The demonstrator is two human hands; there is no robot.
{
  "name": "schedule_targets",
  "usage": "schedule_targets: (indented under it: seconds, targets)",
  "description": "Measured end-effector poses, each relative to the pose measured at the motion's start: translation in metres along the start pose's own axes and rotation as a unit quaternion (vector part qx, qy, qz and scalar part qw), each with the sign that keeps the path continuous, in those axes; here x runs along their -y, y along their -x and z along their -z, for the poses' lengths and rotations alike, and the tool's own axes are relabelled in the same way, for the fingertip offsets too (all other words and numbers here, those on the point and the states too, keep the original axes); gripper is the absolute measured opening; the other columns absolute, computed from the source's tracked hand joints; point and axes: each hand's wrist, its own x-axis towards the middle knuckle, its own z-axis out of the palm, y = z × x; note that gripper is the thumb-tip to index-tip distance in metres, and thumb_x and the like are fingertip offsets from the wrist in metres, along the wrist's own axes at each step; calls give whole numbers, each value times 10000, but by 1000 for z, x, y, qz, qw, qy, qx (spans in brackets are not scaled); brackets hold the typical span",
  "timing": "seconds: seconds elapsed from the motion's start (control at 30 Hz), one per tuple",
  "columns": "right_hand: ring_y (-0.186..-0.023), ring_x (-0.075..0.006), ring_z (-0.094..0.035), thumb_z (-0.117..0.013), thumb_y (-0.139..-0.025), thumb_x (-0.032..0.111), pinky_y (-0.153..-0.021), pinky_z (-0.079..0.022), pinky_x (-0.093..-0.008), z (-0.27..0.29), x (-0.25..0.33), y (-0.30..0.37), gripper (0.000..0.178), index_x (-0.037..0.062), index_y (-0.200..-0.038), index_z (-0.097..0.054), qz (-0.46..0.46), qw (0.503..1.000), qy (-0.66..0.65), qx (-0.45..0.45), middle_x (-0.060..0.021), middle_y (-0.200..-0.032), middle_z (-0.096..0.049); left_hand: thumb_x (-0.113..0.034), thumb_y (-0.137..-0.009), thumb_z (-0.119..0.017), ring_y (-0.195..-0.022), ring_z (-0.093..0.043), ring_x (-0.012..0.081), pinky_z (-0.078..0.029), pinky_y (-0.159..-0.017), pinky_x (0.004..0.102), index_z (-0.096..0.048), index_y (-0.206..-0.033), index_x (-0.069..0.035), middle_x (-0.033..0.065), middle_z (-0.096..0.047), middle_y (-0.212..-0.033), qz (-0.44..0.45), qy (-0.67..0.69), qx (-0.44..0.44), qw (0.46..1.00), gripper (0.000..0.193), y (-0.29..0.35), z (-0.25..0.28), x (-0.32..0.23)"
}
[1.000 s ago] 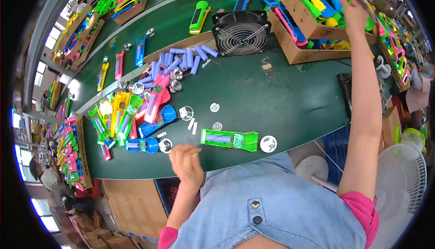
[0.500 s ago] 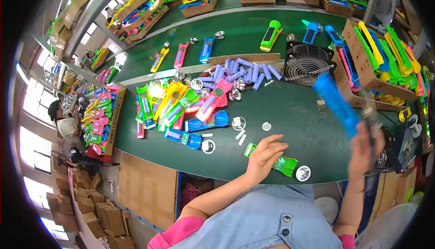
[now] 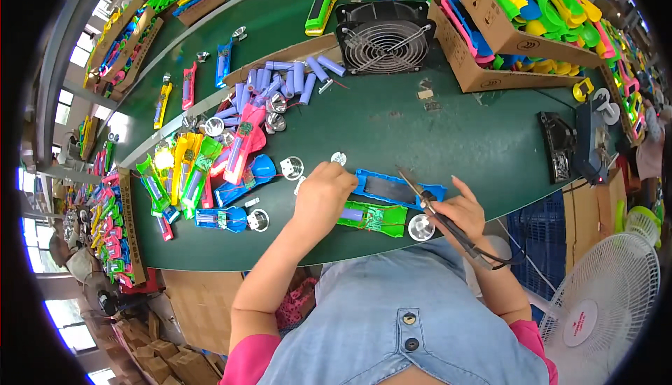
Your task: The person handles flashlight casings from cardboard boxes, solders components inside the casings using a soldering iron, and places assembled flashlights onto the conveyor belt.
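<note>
My left hand (image 3: 323, 199) is closed, fingertips pinched at the left end of a blue flashlight shell (image 3: 395, 189) with a dark panel inside. My right hand (image 3: 460, 211) grips the black handle of a soldering iron (image 3: 451, 227). Its thin tip hangs over the blue shell. Just below lies an open green shell (image 3: 381, 220) holding a purple battery and a circuit board. A round reflector (image 3: 421, 227) sits at the green shell's right end, below the right hand. Beyond the left hand lies a small round silvery piece (image 3: 339, 158).
Left on the green bench (image 3: 483, 147) are a pile of purple batteries (image 3: 269, 80), several coloured shells (image 3: 189, 168) and reflectors. A black fan (image 3: 386, 38) stands at the back, beside cardboard boxes (image 3: 490, 80) of shells. A dark blue device (image 3: 591, 143) stands far right, above a white fan (image 3: 602, 294).
My right hand has brought the blue shell from the right to beside the green shell and now grips the soldering iron. My left hand has moved off the green shell. The view has shifted right.
</note>
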Motion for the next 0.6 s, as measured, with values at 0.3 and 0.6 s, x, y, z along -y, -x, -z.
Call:
schedule_targets:
  seconds: [0.3,0.6]
  targets:
    - [-581,-155,-580,-570,-798,7,-503,-472,-244,-30,30,-12,148,-61,-928,-554,-485,777,-356,-184,-128,-760,-609,-100,-674,-607,-774,-530,258,-442,-675,364,-600,-677,-69,73,-534,-708,-26,-45,209,976,32,-19,-20,12]
    - [-629,-128,-606,-580,-797,-1,-460,-466,-201,-34,27,-21,144,-57,-927,-551,-506,769,-361,-150,-111,-796,-613,-72,-658,-618,-789,-533,269,-448,-682,363,-596,-656,-56,99,-533,-719,-7,-64,223,973,27,-22,-24,11]
